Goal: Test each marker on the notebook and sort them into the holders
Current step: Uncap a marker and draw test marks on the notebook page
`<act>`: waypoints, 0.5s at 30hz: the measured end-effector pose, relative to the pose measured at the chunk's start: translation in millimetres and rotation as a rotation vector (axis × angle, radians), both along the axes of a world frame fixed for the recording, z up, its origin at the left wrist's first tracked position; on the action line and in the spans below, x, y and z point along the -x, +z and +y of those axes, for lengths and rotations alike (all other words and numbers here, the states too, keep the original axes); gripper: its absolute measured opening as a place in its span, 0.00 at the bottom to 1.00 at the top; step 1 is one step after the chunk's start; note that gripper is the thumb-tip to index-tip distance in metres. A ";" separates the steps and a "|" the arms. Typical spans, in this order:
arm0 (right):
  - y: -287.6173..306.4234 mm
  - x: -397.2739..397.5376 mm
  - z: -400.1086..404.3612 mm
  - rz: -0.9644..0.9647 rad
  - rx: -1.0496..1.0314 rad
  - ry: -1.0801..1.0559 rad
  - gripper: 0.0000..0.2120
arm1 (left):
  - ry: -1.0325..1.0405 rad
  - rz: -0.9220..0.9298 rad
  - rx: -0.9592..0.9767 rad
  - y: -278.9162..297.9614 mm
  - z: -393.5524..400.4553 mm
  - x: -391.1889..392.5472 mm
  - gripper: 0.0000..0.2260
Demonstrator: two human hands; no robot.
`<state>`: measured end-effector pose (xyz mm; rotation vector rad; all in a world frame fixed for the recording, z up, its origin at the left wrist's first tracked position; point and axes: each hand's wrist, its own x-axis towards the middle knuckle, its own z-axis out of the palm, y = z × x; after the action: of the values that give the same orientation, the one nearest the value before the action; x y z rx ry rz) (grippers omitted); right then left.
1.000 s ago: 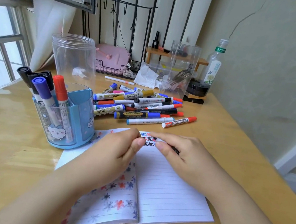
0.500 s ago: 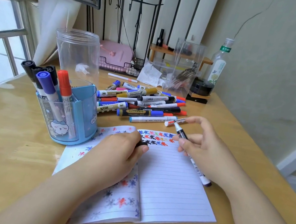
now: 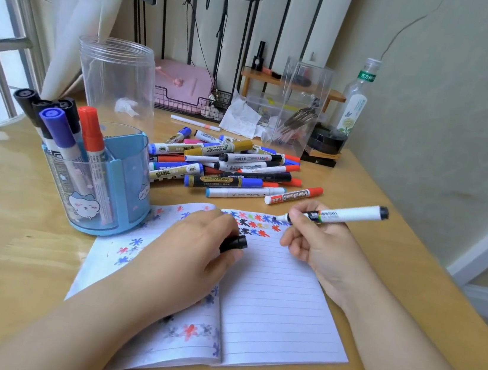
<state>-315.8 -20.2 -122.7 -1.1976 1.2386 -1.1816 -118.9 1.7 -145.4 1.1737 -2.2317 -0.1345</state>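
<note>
An open lined notebook [image 3: 276, 307] lies on the desk, with coloured star marks along its top. My right hand [image 3: 318, 244] grips a white marker [image 3: 347, 214] with a black end, its tip touching the top of the right page. My left hand [image 3: 196, 253] rests on the notebook's middle and holds the black cap [image 3: 235, 242]. A pile of several markers [image 3: 230, 164] lies beyond the notebook. The blue holder [image 3: 112, 186] at the left has several markers upright in it. A clear square holder [image 3: 302, 108] stands at the back.
A tall clear jar [image 3: 116, 81] stands behind the blue holder. A glass bottle [image 3: 355, 106], a black tape roll [image 3: 326, 139], crumpled tissue [image 3: 242, 116] and a wire basket [image 3: 185, 99] line the back. The wall runs along the right.
The marker came uncapped, with the cap left in my left hand. My right hand turned the marker round and brought its tip down onto the top of the right page.
</note>
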 end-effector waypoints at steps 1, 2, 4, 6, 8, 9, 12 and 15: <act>-2.5 0.2 -2.2 0.083 0.011 -0.039 0.05 | -0.002 0.007 -0.005 0.2 0.7 0.9 0.11; -3.9 -0.2 -4.5 0.144 0.023 -0.073 0.06 | -0.001 0.021 -0.014 0.4 1.5 1.7 0.09; -6.9 -1.0 -8.7 0.219 0.053 -0.120 0.08 | 0.005 0.042 -0.043 1.3 3.1 2.9 0.07; -10.1 -1.6 -11.6 0.264 0.104 -0.165 0.11 | 0.011 0.042 -0.066 0.9 3.7 3.9 0.07; -12.5 -1.7 -12.1 0.322 0.154 -0.199 0.11 | 0.011 0.026 -0.085 -0.2 4.3 4.6 0.08; -13.7 -1.6 -11.7 0.360 0.165 -0.206 0.10 | 0.013 0.016 -0.096 -0.4 4.8 5.1 0.08; -17.7 -1.2 -10.8 0.405 0.141 -0.212 0.09 | 0.022 0.000 -0.126 -0.2 5.1 6.4 0.09; -19.8 -1.1 -13.0 0.422 0.145 -0.219 0.07 | 0.026 -0.008 -0.135 0.8 5.1 6.7 0.09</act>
<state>-314.7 -33.1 -142.5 -1.5012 1.6546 -1.2311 -125.6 6.8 -144.6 1.2760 -2.2422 -0.2743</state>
